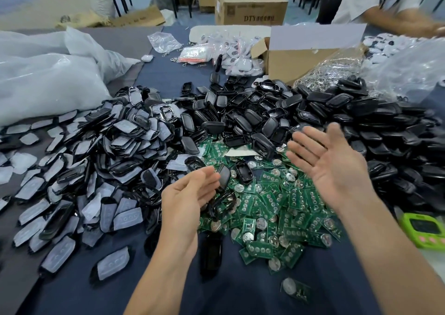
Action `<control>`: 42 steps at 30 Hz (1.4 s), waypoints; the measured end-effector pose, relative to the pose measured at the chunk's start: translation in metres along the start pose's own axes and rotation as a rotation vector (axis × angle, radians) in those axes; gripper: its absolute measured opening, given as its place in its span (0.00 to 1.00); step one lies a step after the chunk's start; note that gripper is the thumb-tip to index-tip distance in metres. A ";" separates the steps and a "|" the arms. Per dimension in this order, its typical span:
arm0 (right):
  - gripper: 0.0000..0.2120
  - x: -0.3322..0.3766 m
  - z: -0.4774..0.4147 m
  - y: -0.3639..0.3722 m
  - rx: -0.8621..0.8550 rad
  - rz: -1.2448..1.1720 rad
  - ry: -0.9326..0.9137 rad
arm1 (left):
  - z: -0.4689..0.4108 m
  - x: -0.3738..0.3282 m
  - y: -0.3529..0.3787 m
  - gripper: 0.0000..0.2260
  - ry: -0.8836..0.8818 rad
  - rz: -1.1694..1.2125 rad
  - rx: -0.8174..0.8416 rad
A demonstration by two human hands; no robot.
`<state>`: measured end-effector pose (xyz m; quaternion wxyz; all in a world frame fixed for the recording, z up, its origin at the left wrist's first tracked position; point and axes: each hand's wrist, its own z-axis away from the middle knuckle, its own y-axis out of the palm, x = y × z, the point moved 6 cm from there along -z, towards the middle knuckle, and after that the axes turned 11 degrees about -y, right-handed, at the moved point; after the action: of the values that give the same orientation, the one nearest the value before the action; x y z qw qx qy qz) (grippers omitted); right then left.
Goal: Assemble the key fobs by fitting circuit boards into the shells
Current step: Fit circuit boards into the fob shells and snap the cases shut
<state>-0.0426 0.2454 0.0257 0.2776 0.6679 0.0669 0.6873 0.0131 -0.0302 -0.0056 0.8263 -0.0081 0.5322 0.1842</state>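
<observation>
A heap of green circuit boards (267,208) with round coin cells lies in the middle of the table. Black key fob shells (255,119) are piled behind it and to the right. Shell halves with grey rubber button pads (101,160) cover the left side. My left hand (185,196) hovers over the near left edge of the boards, fingers straight, with a black shell (224,175) at its fingertips; whether it touches is unclear. My right hand (330,160) is held palm up above the boards, fingers spread, holding nothing.
An open cardboard box (289,59) stands at the back right beside a bag of metal key rings (334,71). Large plastic bags (48,78) lie at the left. A green timer (423,230) sits at the right edge. Another person's arm (404,23) reaches in far right.
</observation>
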 end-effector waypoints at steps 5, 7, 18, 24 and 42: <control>0.07 -0.014 -0.008 0.017 0.174 0.882 -0.204 | -0.011 -0.008 0.000 0.11 0.040 -0.046 -0.063; 0.03 -0.030 -0.005 0.033 0.275 1.140 -0.259 | -0.015 -0.012 0.000 0.12 0.068 -0.078 -0.087; 0.16 -0.068 0.004 0.067 0.303 1.545 -0.273 | -0.024 -0.015 -0.001 0.17 0.131 -0.216 -0.083; 0.10 -0.054 0.020 0.036 -0.008 0.933 -0.197 | -0.026 -0.008 0.018 0.11 0.191 -0.392 -0.039; 0.15 -0.061 0.027 0.049 0.456 1.483 -0.207 | -0.058 0.002 0.048 0.13 -0.077 -0.116 0.386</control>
<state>-0.0339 0.1682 -0.0031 -0.3934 0.6392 -0.2836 0.5969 -0.0520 0.0034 -0.0233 0.8415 0.1271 0.5241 0.0311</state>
